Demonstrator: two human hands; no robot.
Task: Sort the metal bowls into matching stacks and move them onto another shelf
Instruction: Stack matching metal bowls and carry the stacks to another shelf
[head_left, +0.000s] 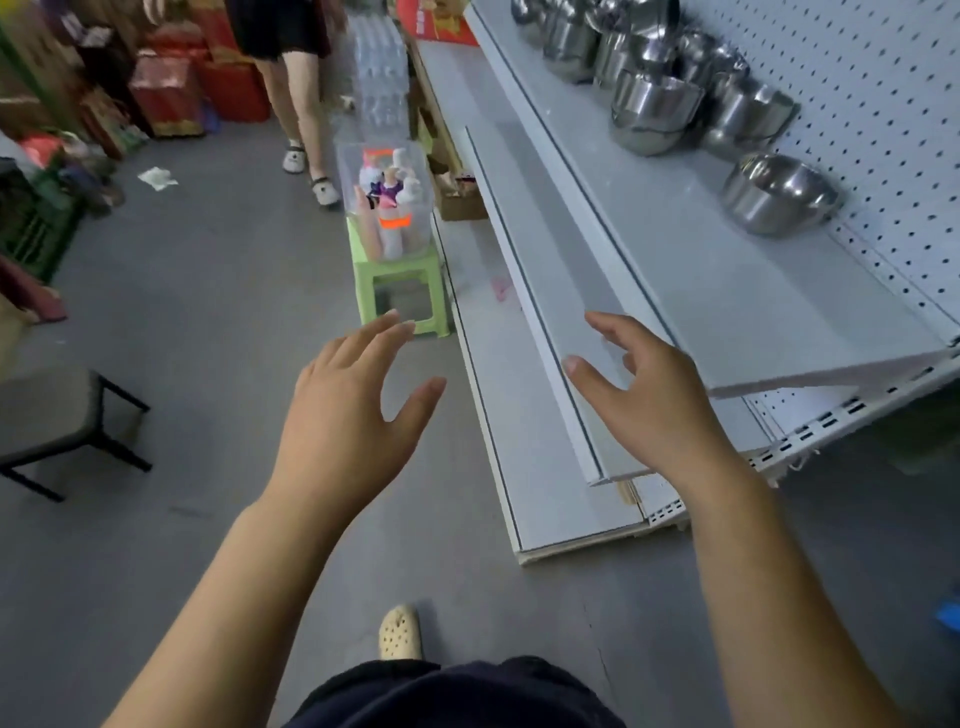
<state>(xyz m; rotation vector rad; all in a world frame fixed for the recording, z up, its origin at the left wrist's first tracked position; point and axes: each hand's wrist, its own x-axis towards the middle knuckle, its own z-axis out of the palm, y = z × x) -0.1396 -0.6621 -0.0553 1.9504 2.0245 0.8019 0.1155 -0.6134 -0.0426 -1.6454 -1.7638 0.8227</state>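
Observation:
Shiny metal bowls stand on the upper white shelf (727, 291) at the top right. A single bowl (776, 195) sits nearest me by the pegboard. Behind it are stacked bowls (652, 111) and a second stack (748, 111), with more bowls (569, 44) farther back. Two lower white shelves (545, 270) step out below, bare where visible. My left hand (345, 410) hovers over the floor with fingers spread, holding nothing. My right hand (649, 395) hangs over the front edge of the middle shelf, fingers apart and empty. Both hands are well short of the bowls.
A green plastic stool (400, 291) carries a clear box of bottles (387, 202) beside the shelf's base. A black-framed chair (57, 415) stands at left. Another person's legs (306, 130) are in the aisle ahead. Red boxes (171, 88) and clutter line the far left.

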